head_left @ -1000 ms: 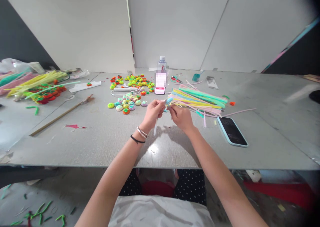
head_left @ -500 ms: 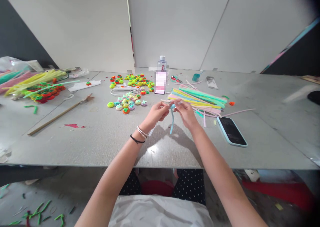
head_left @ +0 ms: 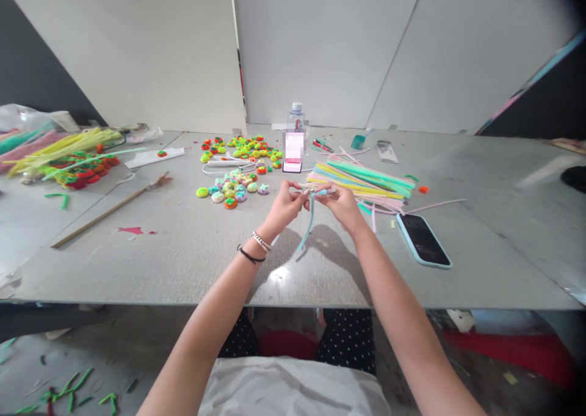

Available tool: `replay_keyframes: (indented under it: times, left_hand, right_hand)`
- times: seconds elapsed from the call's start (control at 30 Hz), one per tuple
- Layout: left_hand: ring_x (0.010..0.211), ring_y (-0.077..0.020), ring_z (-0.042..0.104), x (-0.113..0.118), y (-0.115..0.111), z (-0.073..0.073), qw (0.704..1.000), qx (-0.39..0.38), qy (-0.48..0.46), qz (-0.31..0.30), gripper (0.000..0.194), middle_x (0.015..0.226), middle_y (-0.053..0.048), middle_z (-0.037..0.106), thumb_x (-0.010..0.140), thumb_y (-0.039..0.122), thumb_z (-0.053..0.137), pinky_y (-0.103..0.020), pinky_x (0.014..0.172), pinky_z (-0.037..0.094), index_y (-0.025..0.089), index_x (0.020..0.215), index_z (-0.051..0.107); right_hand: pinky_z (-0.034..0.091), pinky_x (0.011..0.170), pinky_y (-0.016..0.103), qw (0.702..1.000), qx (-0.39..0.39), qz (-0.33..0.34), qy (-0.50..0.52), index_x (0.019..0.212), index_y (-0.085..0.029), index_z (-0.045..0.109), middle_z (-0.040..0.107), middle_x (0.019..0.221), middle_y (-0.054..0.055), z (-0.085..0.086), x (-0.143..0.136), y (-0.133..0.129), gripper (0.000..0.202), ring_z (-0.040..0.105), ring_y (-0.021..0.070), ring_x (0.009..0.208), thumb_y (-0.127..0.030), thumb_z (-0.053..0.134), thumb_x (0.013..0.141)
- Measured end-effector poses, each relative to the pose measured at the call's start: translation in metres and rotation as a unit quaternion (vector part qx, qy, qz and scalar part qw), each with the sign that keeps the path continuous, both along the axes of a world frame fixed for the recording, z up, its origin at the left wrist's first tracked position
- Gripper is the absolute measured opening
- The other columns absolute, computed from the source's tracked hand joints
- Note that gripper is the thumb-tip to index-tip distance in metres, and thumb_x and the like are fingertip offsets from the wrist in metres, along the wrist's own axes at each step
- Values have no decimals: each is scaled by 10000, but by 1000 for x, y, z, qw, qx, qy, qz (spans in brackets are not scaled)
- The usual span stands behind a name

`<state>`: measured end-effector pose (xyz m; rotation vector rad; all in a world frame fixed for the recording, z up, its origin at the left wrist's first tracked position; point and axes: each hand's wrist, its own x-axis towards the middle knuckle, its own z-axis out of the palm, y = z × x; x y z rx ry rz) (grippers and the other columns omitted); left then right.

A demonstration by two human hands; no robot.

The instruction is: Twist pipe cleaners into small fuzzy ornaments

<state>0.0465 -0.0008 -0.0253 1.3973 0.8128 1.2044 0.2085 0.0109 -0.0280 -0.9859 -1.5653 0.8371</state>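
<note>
Over the middle of the table, my left hand (head_left: 289,203) and my right hand (head_left: 339,203) come close together, fingertips nearly meeting. Between them is a light blue pipe cleaner (head_left: 310,223), its loose end hanging down and slanting left. Part of it looks coiled near my right fingertips, around a thin pale rod whose kind I cannot make out. Both hands are closed in a pinch on the pipe cleaner. Just beyond my left hand lie small pastel pipe-cleaner pieces (head_left: 240,184). To the right of my right hand is a bundle of pastel pipe cleaners (head_left: 361,184).
A phone (head_left: 423,240) lies at the right, and another phone (head_left: 293,150) stands against a bottle (head_left: 297,115). Orange and yellow-green pieces (head_left: 256,147) are heaped behind. A wooden stick (head_left: 105,214) and more pipe cleaners (head_left: 68,147) lie left.
The hanging end of the blue pipe cleaner has swung left and towards me. More blue coil shows by my right fingers. Both hands stay in nearly the same place.
</note>
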Motion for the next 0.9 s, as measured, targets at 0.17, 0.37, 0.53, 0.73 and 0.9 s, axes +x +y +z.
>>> replay_keyframes:
  times: [0.17,0.37,0.53,0.73,0.9]
  left_hand:
    - [417,-38,424,2,6,-7,999,38,17,29,302,585,65,589,824,416,550,-150,472,293,219,885,330]
    - [550,-85,539,3,2,-6,991,102,57,65,216,584,56,573,840,315,540,-174,571,354,220,853,347]
    - [590,-97,536,2,-6,-1,977,144,117,104,160,629,38,581,806,175,557,-182,608,334,215,845,408]
    - [551,-99,498,1,-6,0,971,170,144,93,128,603,47,547,839,218,523,-183,583,314,219,843,395]
    - [552,-97,509,2,-6,1,978,141,123,91,151,597,49,548,828,244,549,-181,584,317,217,836,400]
  right_hand:
    - [470,695,297,1000,-1,-15,-1,787,-174,647,662,830,45,-1,-1,0,334,599,174,741,-471,725,653]
    - [456,694,287,1000,-7,4,-18,788,-167,634,657,801,45,1,1,-1,354,598,171,724,-503,693,691]
    - [449,658,275,998,-7,45,-31,688,-176,603,615,697,21,2,5,-1,381,577,161,669,-553,657,705]
    - [460,670,266,998,6,46,-38,881,-201,654,651,880,47,4,8,-1,403,591,156,736,-576,523,812]
    - [468,698,278,997,18,33,-60,908,-202,660,658,898,53,6,9,-2,449,596,167,760,-606,484,821]
